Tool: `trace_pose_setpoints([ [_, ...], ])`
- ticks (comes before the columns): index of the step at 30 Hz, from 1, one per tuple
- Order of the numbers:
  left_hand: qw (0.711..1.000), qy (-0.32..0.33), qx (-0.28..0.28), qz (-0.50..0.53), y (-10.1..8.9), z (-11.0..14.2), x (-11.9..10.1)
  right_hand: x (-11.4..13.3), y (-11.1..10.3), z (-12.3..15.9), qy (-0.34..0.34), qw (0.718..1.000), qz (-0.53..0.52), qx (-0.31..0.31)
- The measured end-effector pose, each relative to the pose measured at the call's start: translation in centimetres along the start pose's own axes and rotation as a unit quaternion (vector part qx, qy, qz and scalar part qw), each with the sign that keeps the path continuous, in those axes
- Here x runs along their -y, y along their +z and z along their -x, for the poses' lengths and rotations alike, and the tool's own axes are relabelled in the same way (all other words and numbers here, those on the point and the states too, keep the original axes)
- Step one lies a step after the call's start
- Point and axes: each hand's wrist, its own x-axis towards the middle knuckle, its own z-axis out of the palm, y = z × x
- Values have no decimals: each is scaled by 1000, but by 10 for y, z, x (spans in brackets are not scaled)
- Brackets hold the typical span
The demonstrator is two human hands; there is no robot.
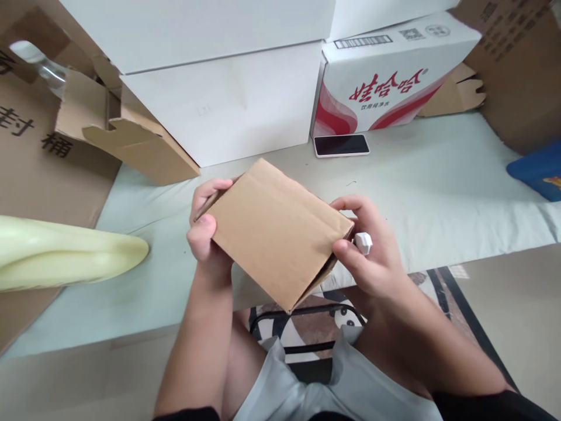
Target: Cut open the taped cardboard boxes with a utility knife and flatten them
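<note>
The box (276, 234), clamped at opposite ends by the left hand (205, 225) and right hand (379, 254), looked light, stiffish yet crushable, best held along its folded edges.

- Brown carton (276, 234): underside and interior hidden.
- Left fingers (202, 231): partly behind carton.
- White item (363, 243) by right fingers (349, 254): partly hidden, unidentified.
- Pale-yellow object (70, 254): cut off, left edge.
- Blue object (537, 169): cut off, right edge.

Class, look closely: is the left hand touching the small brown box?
Touching. The head view shows the left hand gripping the small brown box, its thumb pressed against the box's left corner.
</note>
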Motion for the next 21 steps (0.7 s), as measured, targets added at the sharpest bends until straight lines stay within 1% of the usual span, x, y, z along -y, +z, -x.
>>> trace_pose_setpoints([
  [3, 1000, 2, 18, 22, -3, 1, 1, 1, 0, -1, 0, 1000, -4, 0],
  [5, 999, 1, 29, 33, -4, 2, 2, 3, -2, -1, -7, 1000, 9, -20],
  [6, 999, 3, 30, 35, -4, 2, 3, 3, -4, -2, -20, 999, 16, -41],
  [8, 999, 9, 32, 35, -5, 1, 6, 3, -8, -3, -57, 993, 10, -103],
  [11, 999, 19, 29, 38, -7, -1, 10, 2, -16, -4, -123, 969, -73, -203],
  [13, 998, 24, 32, 46, -8, -2, 12, 4, -21, -5, -156, 951, -136, -228],
  [15, 998, 26, 28, 48, -8, -3, 13, 11, -24, -2, -142, 947, -172, -231],
  [16, 998, 26, 22, 45, -7, -3, 13, 17, -25, -1, -116, 948, -179, -237],
  [17, 999, 25, 16, 42, -7, -3, 13, 23, -25, 2, -75, 949, -181, -248],
  [18, 999, 24, 11, 41, -6, -3, 13, 29, -24, 4, -53, 949, -181, -252],
  [20, 999, 20, 12, 41, -4, -3, 12, 38, -23, 8, -22, 954, -179, -241],
  [21, 999, 20, 13, 43, -3, -2, 12, 41, -23, 9, -19, 956, -174, -234],
])
